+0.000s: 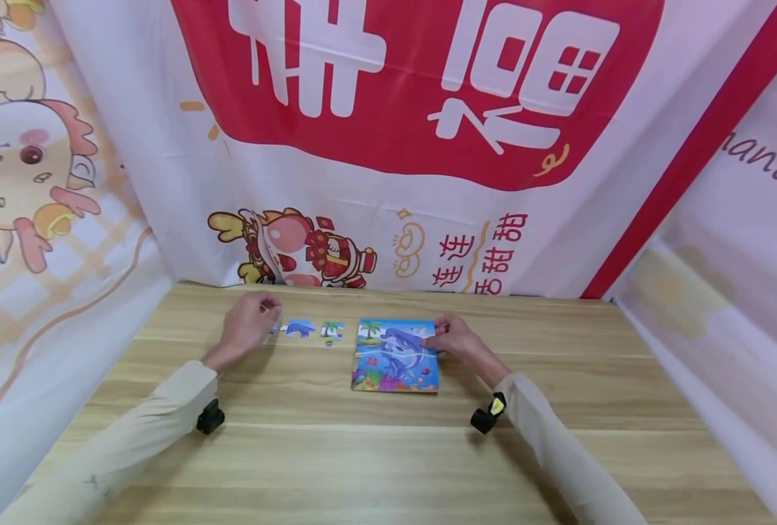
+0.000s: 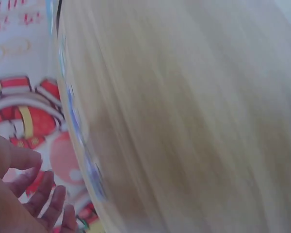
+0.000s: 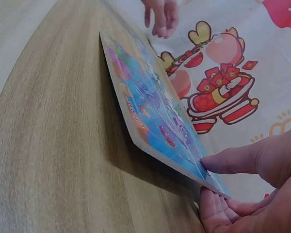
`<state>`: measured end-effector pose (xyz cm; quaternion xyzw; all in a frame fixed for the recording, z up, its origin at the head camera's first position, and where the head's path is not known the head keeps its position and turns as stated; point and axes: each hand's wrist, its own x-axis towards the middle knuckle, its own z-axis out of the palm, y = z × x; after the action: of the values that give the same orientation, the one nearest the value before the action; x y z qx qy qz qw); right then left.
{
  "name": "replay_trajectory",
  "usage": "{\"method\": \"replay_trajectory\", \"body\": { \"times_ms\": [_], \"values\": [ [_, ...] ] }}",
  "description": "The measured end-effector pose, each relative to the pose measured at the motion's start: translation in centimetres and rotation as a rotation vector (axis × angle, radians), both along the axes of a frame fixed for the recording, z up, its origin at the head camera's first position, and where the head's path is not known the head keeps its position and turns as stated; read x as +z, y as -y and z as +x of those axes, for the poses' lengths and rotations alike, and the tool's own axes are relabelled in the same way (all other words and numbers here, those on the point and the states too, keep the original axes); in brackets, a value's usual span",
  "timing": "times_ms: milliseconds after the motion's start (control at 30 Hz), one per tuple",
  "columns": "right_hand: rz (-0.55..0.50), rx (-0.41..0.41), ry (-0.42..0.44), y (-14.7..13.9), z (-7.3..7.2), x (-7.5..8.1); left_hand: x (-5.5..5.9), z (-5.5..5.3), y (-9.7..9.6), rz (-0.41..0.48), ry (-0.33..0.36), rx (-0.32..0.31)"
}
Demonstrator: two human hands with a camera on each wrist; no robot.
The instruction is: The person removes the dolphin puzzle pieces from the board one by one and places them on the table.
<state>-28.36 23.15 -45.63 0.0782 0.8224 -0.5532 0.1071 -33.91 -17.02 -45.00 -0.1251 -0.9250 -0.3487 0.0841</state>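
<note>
A square dolphin puzzle board [image 1: 398, 361], printed with sea creatures and a palm tree, lies slightly raised at the middle of the table. My right hand [image 1: 457, 341] pinches its right edge, thumb [image 3: 233, 160] on top and fingers curled beneath, as the right wrist view shows. To the board's left, small puzzle pieces form a row: a palm-tree piece [image 1: 332, 330], a dolphin piece [image 1: 298, 329] and one partly hidden by my left hand [image 1: 249, 321]. That hand hovers at the row's left end, fingers loosely bent and apart, holding nothing in the left wrist view [image 2: 31, 194].
The wooden table [image 1: 375, 459] ends at the back against a white and red printed curtain [image 1: 388, 157]. Printed cloth also hangs along the left [image 1: 8, 306] and right [image 1: 710, 321] sides. Each sleeve carries a black wrist camera [image 1: 211, 416].
</note>
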Motion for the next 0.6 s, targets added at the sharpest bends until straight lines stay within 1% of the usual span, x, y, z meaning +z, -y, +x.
{"method": "replay_trajectory", "body": {
  "times_ms": [133, 233, 333, 433, 500, 600],
  "values": [
    [-0.019, -0.008, 0.006, -0.1, 0.0, 0.0, -0.1, 0.4, -2.5, 0.018, -0.034, -0.080],
    [-0.024, -0.010, 0.017, 0.0, 0.0, -0.1, -0.6, 0.8, -4.2, 0.021, -0.043, -0.150],
    [-0.034, -0.013, 0.033, 0.2, -0.1, -0.1, -1.1, 1.5, -5.9, 0.029, -0.004, -0.218],
    [-0.069, -0.025, 0.050, 0.1, -0.2, 0.0, -1.4, 2.0, -7.6, 0.025, 0.044, -0.281],
    [-0.099, -0.026, 0.056, 0.0, -0.3, 0.1, -1.3, 2.4, -8.8, 0.008, 0.077, -0.315],
    [-0.128, 0.001, 0.054, -0.5, -0.5, 0.2, -0.9, 2.6, -10.2, -0.039, 0.118, -0.376]
  ]
}}
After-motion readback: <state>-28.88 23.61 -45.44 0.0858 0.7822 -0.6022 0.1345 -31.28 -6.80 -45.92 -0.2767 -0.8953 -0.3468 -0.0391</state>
